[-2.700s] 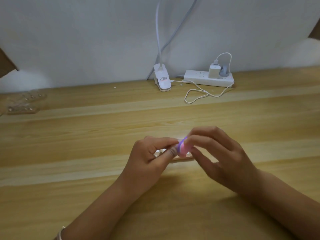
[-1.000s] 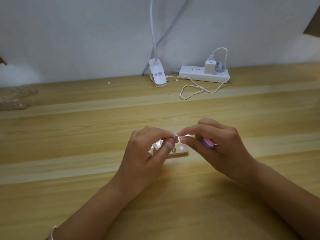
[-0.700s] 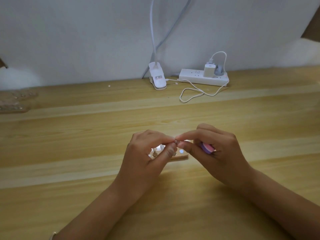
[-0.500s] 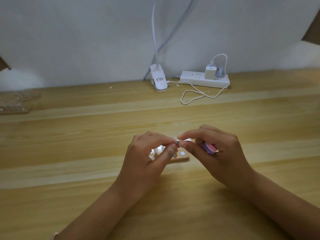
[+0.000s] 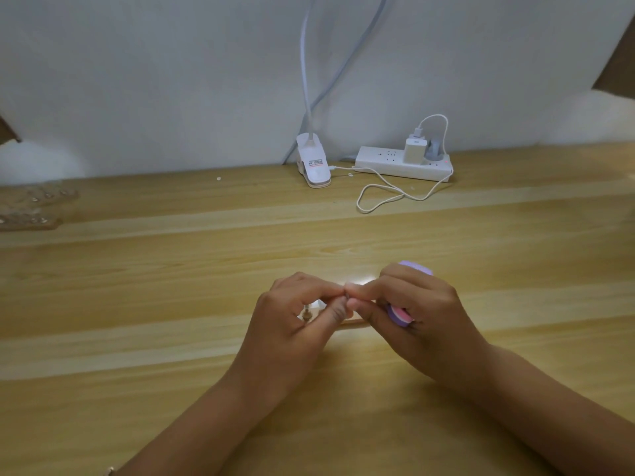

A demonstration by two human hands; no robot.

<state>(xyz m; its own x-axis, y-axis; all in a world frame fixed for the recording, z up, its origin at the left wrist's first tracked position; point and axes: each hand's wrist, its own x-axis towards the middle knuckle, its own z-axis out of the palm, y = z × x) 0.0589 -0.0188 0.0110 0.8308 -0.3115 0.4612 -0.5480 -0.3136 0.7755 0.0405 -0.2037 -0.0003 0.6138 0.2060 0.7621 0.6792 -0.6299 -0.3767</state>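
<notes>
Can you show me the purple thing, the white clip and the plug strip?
purple block (image 5: 399,315), head view, on its pink-edged lower end.
white clip (image 5: 314,163), head view, on its flat top face.
plug strip (image 5: 381,163), head view, on its bare left part.

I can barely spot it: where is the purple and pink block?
Head view, right of centre: the purple and pink block is tucked in the right hand, beside the left hand.
</notes>
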